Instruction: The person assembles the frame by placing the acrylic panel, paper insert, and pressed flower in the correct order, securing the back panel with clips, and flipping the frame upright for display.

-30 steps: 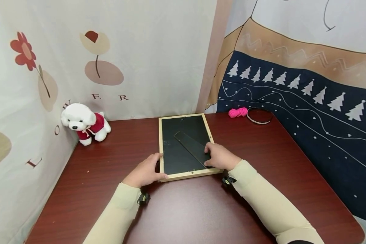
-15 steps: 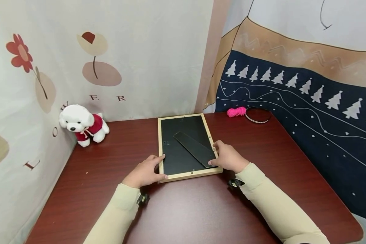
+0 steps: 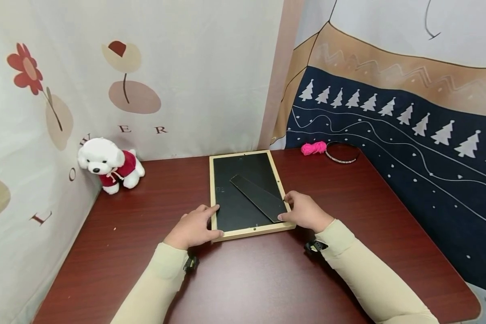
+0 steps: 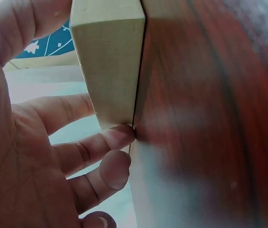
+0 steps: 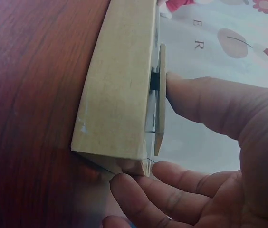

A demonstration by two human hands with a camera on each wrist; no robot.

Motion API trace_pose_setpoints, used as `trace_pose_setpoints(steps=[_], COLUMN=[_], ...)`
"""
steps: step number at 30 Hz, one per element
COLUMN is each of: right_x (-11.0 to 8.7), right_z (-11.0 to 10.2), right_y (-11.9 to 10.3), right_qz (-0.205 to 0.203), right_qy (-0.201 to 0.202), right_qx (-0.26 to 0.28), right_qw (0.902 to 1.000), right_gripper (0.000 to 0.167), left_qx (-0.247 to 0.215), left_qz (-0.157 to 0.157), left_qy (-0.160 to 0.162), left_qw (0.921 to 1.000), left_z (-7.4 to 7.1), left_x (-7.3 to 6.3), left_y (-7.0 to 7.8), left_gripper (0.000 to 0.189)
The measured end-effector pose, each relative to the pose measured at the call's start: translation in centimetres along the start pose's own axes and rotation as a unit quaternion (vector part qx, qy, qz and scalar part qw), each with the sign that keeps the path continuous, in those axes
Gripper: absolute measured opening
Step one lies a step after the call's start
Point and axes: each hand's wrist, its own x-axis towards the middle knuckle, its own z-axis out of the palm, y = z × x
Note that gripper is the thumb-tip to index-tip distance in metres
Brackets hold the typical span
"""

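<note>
A picture frame (image 3: 235, 211) with a pale wooden rim and black backing lies face down on the table. Its black stand leg (image 3: 259, 198) slants across the back, and the right wrist view has this leg (image 5: 161, 104) slightly raised off the backing. My left hand (image 3: 190, 229) holds the near left corner, thumb on the near rim and index finger on the left rim. At the near right corner, my right hand (image 3: 305, 211) grips the frame, its thumb (image 5: 205, 95) on the leg and its fingers around the outer side. Beneath the frame, its front is hidden.
A white plush dog (image 3: 101, 153) in a red top stands at the back left of the brown table (image 3: 247, 279). Pink yarn (image 3: 313, 148) and a thin headband-like hoop (image 3: 342, 161) lie at the back right. Printed curtains (image 3: 202, 81) hang behind.
My right hand has shifted right, from over the stand leg's lower end to the frame's right rim. The leg's lower end is now more exposed. My left hand stays at its corner.
</note>
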Motion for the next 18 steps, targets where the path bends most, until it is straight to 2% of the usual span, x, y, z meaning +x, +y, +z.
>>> trace_pose_setpoints(steps=[9,14,18], right_x=[-0.1,0.2,0.6], right_z=[-0.6,-1.2,-1.6], right_y=[0.4,1.0,1.5], right_qz=[-0.025,-0.039,-0.053], right_qy=[-0.015,-0.042,-0.058], right_qx=[0.031,0.066,0.06], right_qw=[0.9991,0.9962,0.9951], right_gripper=[0.063,0.055,0.052], left_qx=[-0.044,-0.049,-0.046], left_qz=[-0.017,-0.024,-0.022], left_qy=[-0.001,0.0,0.0], left_qw=[0.9989,0.9985,0.9987], left_z=[0.1,0.1,0.1], left_x=[0.0,0.1,0.1], left_y=[-0.2,-0.2,-0.1], left_gripper=[0.098,0.106,0.106])
